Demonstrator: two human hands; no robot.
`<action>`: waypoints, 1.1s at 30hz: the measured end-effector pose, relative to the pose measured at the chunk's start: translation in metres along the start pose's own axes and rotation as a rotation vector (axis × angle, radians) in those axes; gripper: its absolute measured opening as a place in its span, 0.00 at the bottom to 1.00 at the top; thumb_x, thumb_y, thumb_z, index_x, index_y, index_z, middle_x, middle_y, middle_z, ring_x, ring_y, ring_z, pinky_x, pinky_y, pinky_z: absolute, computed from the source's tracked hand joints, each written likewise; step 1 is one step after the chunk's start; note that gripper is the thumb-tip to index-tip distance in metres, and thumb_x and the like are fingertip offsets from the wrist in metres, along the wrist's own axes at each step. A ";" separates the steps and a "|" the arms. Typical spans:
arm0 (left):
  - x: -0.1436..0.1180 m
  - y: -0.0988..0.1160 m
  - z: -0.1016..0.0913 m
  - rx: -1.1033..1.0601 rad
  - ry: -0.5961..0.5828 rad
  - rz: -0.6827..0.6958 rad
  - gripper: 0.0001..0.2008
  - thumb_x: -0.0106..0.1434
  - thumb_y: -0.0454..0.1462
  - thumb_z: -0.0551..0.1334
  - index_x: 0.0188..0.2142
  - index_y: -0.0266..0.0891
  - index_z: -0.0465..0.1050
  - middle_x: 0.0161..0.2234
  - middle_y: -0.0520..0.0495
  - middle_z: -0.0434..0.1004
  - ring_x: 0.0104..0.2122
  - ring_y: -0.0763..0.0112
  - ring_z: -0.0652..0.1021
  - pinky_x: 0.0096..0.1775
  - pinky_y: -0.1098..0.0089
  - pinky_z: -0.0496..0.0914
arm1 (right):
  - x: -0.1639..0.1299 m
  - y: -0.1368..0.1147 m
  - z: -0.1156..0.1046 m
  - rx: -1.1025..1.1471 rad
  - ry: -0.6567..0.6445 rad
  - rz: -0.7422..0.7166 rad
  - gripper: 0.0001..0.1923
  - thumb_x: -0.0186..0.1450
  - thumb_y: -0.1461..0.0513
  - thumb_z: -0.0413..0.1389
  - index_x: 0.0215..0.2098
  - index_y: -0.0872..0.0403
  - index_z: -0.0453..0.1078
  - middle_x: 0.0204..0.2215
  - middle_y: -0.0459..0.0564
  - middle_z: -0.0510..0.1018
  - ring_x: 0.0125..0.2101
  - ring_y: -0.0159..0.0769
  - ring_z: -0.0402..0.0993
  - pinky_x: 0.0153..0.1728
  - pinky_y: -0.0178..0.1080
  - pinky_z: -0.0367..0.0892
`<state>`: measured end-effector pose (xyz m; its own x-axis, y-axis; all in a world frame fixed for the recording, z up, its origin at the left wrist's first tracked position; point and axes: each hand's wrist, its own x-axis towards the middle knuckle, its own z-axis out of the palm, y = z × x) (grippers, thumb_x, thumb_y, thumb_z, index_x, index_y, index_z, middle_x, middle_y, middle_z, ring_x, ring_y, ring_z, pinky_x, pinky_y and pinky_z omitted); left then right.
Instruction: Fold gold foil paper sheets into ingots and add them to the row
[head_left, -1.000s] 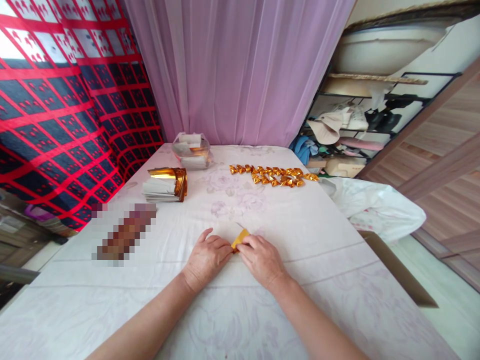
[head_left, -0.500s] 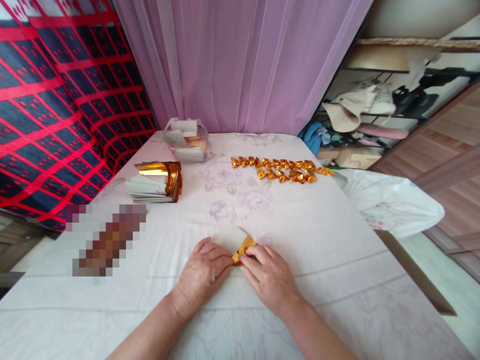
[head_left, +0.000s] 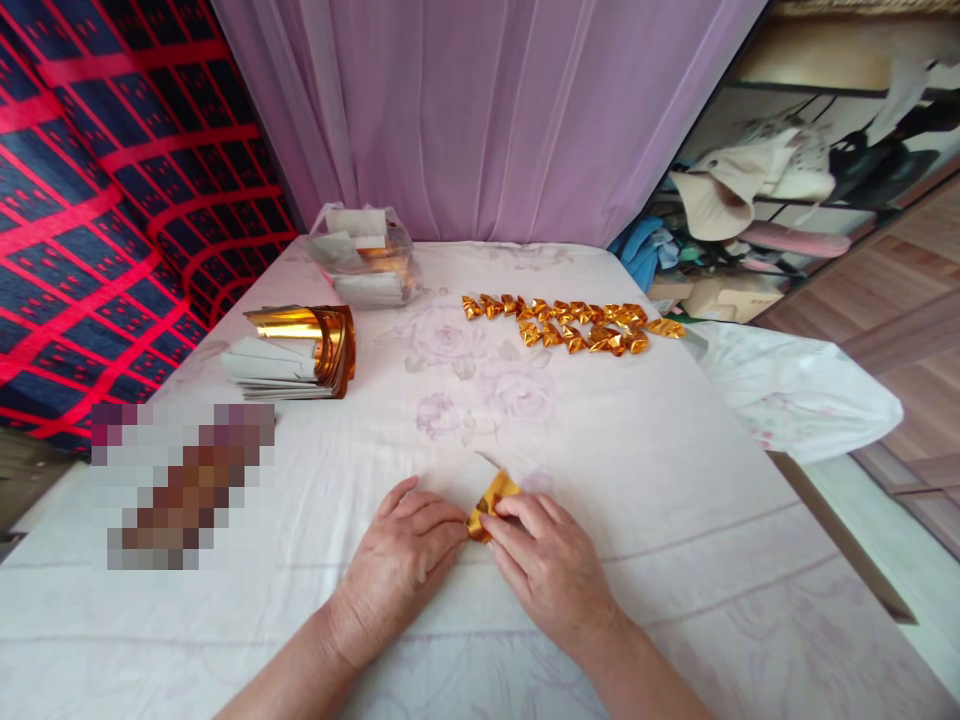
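Observation:
A partly folded sheet of gold foil paper [head_left: 495, 494] lies on the tablecloth between my hands, a pale corner pointing away from me. My left hand [head_left: 405, 545] is closed at its lower left end, fingertips pinching the edge and the thumb hidden. From the other side my right hand [head_left: 551, 555] presses its bent fingers onto the gold face. Further off lie rows of folded gold foil pieces [head_left: 574, 325]. To the left rests a thick stack of gold and white foil sheets [head_left: 300, 355], bent over on itself.
A clear plastic bag [head_left: 364, 260] of more sheets stands at the table's far left. A blurred-out patch [head_left: 191, 490] covers something at left. Beyond the right edge are a white plastic bag [head_left: 802, 390] and a shelf with a cap [head_left: 720, 195]. A purple curtain [head_left: 480, 120] hangs behind.
The view has tilted and shifted slightly, so the table's things appear moved. My hands keep nearly the same hold on the foil paper, with a little more of its gold face showing.

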<state>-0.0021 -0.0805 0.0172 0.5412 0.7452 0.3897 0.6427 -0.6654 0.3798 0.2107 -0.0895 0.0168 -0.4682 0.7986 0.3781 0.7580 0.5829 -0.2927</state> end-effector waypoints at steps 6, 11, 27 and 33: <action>-0.001 -0.001 0.001 0.003 0.001 0.014 0.10 0.70 0.37 0.57 0.42 0.46 0.78 0.38 0.51 0.82 0.40 0.69 0.78 0.59 0.56 0.63 | 0.000 0.000 0.001 0.002 -0.008 0.001 0.12 0.67 0.65 0.53 0.45 0.50 0.75 0.38 0.52 0.76 0.38 0.38 0.71 0.39 0.42 0.70; -0.002 -0.003 0.002 0.004 0.024 0.032 0.10 0.70 0.37 0.57 0.43 0.46 0.77 0.38 0.52 0.82 0.43 0.68 0.78 0.59 0.55 0.63 | 0.001 0.000 0.001 -0.008 0.011 0.001 0.11 0.66 0.66 0.53 0.43 0.51 0.76 0.37 0.51 0.77 0.38 0.38 0.71 0.39 0.42 0.70; -0.003 -0.002 0.002 0.012 -0.017 0.025 0.10 0.70 0.36 0.56 0.42 0.44 0.77 0.39 0.51 0.82 0.43 0.69 0.79 0.63 0.53 0.57 | 0.000 0.000 0.000 -0.017 0.003 0.003 0.11 0.65 0.66 0.54 0.43 0.51 0.76 0.37 0.51 0.76 0.37 0.38 0.70 0.39 0.41 0.70; -0.002 -0.002 0.001 0.029 -0.030 0.017 0.09 0.69 0.36 0.57 0.42 0.44 0.77 0.40 0.52 0.82 0.43 0.69 0.79 0.62 0.54 0.57 | 0.000 -0.001 -0.001 -0.015 -0.011 0.009 0.11 0.67 0.66 0.53 0.44 0.51 0.76 0.38 0.51 0.76 0.38 0.38 0.70 0.39 0.41 0.69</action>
<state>-0.0038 -0.0811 0.0150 0.5683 0.7349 0.3702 0.6484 -0.6769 0.3484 0.2104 -0.0898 0.0179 -0.4658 0.8057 0.3659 0.7692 0.5730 -0.2826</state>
